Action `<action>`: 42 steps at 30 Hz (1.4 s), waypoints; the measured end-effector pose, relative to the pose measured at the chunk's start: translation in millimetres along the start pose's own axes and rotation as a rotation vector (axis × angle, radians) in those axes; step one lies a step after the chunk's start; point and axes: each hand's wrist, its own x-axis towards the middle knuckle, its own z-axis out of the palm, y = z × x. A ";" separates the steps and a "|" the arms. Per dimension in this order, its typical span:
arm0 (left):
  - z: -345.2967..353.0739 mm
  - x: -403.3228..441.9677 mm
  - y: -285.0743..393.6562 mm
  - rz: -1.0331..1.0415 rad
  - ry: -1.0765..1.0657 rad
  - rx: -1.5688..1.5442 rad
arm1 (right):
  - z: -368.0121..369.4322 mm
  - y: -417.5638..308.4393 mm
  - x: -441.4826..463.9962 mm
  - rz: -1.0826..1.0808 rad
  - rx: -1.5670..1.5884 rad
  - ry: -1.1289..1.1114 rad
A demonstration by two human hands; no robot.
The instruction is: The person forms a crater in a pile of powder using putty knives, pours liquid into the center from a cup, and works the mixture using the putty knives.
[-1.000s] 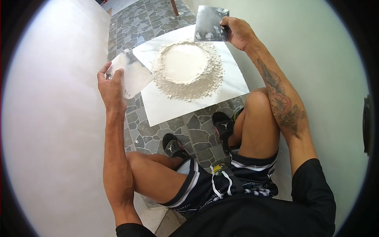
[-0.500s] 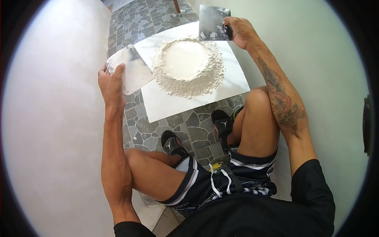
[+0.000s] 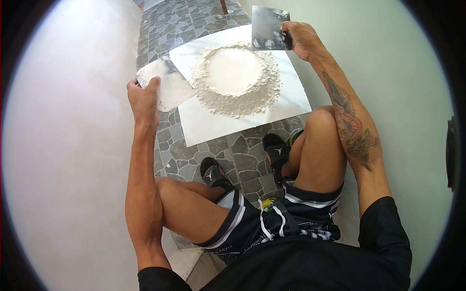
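A ring of white, flour-like powder [image 3: 242, 105] is heaped on a white marble-look board [image 3: 208, 131]. Inside the ring lies a smooth, pale pool [image 3: 234, 70]; whether it is liquid or finer powder I cannot tell. My left hand [image 3: 144, 101] grips a pale, round-cornered dough scraper [image 3: 170, 87] dusted with white, its tip over the board's left edge. At the far right corner my right hand [image 3: 303, 40] is closed on a dark, rectangular bench scraper [image 3: 268, 30] with white smears, held above the ring's outer edge.
The board stands above a floor of grey stone-pattern tiles [image 3: 167, 24]. Pale walls rise close on the left [image 3: 73, 121] and right [image 3: 407, 97]. My knees and slippered feet [image 3: 277, 150] are just before the board. A brown leg of some furniture [image 3: 224, 7] shows at the back.
The whole view has shifted slightly, so board and hands appear a little to the right. Both hands keep hold of their scrapers, and the powder ring looks the same.
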 end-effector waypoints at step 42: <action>-7.6 -4.1 -5.6 0.003 -0.074 0.234 | 1.8 -17.4 -67.7 0.042 0.145 -0.036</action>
